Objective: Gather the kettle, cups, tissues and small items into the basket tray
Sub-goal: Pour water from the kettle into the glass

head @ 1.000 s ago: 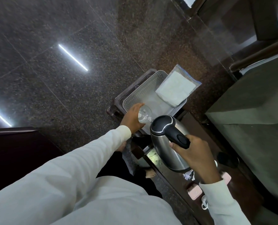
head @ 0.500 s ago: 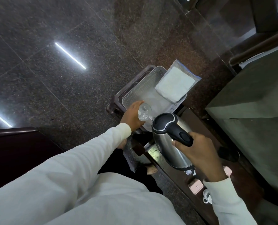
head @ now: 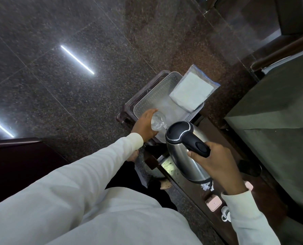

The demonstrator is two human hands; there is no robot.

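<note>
My right hand (head: 216, 164) grips the black handle of a steel kettle (head: 184, 152) held just above the dark wooden table, near the basket tray. My left hand (head: 144, 125) holds a clear glass cup (head: 157, 122) over the near end of the white perforated basket tray (head: 152, 96). A pack of white tissues (head: 193, 90) in clear wrap lies across the tray's far right rim. Two pink small boxes (head: 214, 203) and a white cup (head: 226, 213) sit on the table close to my right sleeve.
The tray rests on a dark wooden stool or side table (head: 127, 114) over a polished granite floor (head: 76, 85). A grey-green sofa (head: 279, 112) runs along the right. A dark round object (head: 249, 167) lies on the table beyond my right hand.
The kettle has drifted slightly toward the tray and the view shifted a little. My left hand keeps the glass over the tray's near end.
</note>
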